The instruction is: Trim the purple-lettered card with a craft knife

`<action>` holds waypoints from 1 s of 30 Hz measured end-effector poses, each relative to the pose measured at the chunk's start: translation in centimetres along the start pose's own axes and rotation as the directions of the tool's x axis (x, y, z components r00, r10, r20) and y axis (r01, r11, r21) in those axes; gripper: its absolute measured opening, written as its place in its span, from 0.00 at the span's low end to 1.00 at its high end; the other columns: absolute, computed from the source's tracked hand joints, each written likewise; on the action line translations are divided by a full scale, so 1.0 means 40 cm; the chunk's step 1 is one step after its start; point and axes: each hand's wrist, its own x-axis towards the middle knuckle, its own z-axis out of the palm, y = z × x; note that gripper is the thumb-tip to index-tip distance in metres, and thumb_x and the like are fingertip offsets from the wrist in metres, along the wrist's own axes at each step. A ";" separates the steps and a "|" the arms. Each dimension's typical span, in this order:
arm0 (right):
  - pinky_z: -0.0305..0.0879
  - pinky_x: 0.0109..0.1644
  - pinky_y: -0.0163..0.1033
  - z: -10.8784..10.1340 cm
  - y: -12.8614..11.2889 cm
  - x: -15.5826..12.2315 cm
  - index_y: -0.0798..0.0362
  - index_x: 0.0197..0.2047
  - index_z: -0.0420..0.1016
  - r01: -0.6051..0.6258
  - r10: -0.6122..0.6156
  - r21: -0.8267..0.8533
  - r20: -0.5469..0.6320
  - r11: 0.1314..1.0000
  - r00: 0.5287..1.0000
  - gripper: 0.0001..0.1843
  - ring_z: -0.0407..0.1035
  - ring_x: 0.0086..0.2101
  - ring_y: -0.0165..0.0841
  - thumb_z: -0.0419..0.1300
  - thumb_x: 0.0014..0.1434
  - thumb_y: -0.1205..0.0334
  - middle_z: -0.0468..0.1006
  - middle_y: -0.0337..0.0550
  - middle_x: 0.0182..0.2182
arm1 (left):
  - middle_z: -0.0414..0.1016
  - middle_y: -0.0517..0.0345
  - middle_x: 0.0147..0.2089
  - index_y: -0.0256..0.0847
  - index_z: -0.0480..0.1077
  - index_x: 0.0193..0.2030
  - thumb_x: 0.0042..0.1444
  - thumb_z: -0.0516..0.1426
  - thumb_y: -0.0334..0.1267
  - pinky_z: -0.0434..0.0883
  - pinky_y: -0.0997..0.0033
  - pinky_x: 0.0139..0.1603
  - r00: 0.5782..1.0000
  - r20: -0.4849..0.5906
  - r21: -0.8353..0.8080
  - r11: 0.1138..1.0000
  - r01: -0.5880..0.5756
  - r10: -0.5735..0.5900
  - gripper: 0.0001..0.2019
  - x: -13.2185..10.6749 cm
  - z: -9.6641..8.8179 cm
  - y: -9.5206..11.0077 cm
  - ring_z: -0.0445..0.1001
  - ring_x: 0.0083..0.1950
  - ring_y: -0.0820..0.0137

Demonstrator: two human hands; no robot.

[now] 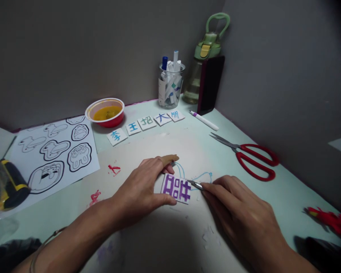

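Between my hands lies a small white card [176,188] with a purple character drawn on it. My left hand [147,180] pins the card from its left side, thumb on the near edge and fingers along the far edge. One finger of that hand wears a tan covering. A craft knife [197,185] is pinched in my right hand [241,212], its tip touching the card's upper right part. The knife's handle is mostly hidden by my fingers. Small white scraps [210,237] lie below the card.
Several lettered cards [146,122] line the back, near a red bowl [109,119] of yellow liquid. A marker jar [170,89], green bottle [193,77], leaning phone [211,85] and marker [204,120] stand or lie behind. Red-handled scissors [244,151] lie right; a printed sheet [57,151] lies left.
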 end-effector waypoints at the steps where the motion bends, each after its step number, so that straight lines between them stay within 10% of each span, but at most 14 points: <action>1: 0.59 0.31 0.38 0.001 0.000 0.002 0.55 0.48 0.72 0.001 -0.001 -0.002 -0.004 1.000 1.000 0.09 0.66 0.33 0.34 0.54 0.67 0.71 0.71 0.45 0.35 | 0.73 0.58 0.54 0.48 0.59 0.65 0.49 0.70 0.39 0.63 0.57 0.60 1.000 -0.005 -0.002 1.000 0.005 -0.005 0.39 0.001 0.000 0.000 0.67 0.58 0.57; 30: 0.62 0.28 0.36 -0.044 0.034 0.025 0.50 0.51 0.72 0.075 -0.077 0.025 0.109 0.997 0.991 0.14 0.69 0.30 0.34 0.51 0.66 0.70 0.73 0.45 0.36 | 0.73 0.58 0.52 0.48 0.59 0.66 0.50 0.70 0.37 0.62 0.56 0.60 0.999 0.021 -0.040 0.999 -0.034 0.035 0.38 0.000 -0.003 -0.007 0.68 0.56 0.58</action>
